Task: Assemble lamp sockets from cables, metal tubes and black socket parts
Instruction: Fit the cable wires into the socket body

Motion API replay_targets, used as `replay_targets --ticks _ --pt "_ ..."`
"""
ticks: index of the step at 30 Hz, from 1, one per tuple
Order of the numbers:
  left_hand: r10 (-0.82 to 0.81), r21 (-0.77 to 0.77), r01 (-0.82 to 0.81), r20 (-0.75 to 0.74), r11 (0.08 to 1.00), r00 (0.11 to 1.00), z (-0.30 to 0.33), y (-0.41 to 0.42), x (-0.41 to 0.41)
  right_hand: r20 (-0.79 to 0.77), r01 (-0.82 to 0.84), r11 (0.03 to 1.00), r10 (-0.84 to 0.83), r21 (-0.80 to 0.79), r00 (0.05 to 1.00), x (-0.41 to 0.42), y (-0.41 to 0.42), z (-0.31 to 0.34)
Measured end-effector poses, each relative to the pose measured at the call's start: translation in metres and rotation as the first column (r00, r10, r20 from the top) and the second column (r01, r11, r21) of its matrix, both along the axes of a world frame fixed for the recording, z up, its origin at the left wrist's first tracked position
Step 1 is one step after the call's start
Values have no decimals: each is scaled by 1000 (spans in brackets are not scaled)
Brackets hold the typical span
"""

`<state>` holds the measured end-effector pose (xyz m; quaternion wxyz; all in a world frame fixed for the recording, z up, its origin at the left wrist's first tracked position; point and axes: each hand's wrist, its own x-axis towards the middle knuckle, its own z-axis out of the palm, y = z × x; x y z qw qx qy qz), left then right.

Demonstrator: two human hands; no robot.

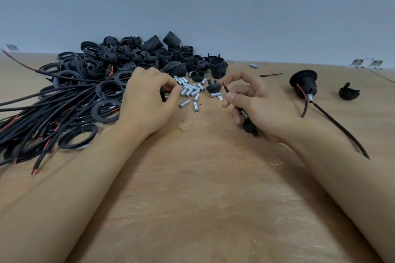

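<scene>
My right hand [256,104] grips a black and red cable [226,88] whose end sticks up between thumb and forefinger; a black part [250,128] shows under the palm. My left hand [149,100] reaches into the scatter of short metal tubes [190,90], fingertips curled and pinching at something small there; what it pinches is hidden. A black socket cap [213,86] lies between the hands. Piles of black socket parts [154,53] and black rings [105,111] lie behind and to the left.
A bundle of black and red cables [42,117] covers the table's left side. An assembled socket with tube and cable [303,83] lies at right, beside a loose black cap [348,92]. A stray tube [253,65] and wire scrap [270,75] lie near the wall.
</scene>
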<state>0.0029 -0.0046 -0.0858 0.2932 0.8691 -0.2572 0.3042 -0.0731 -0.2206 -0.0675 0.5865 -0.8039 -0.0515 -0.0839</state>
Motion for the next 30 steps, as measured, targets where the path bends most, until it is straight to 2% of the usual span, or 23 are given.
replay_targets --ticks 5,11,15,19,22,24,27,30 --pt "55 60 -53 -34 997 998 -1 1 1 44 -27 990 21 140 999 2 6 -2" --pt "23 26 -23 -24 999 999 0 2 3 19 -56 979 53 198 998 0 10 -2" --pt "24 15 -24 -8 1000 1000 2 1 3 -1 -39 951 41 307 999 3 10 -1" --pt "22 -59 -28 -108 998 994 31 -4 30 -5 4 943 -2 332 1000 4 7 -2" --pt "64 127 -38 -203 991 977 56 -20 70 -25 6 927 3 375 1000 7 2 -5" --pt "58 279 17 -259 960 964 63 -33 91 -47 -14 912 37 411 998 8 -1 -6" --pt "110 524 86 -331 847 937 58 -46 112 -55 -39 909 68 416 996 8 -4 -7" --pt "214 646 91 -378 758 901 54 -49 115 -67 -37 907 72 420 995 11 -7 -9"
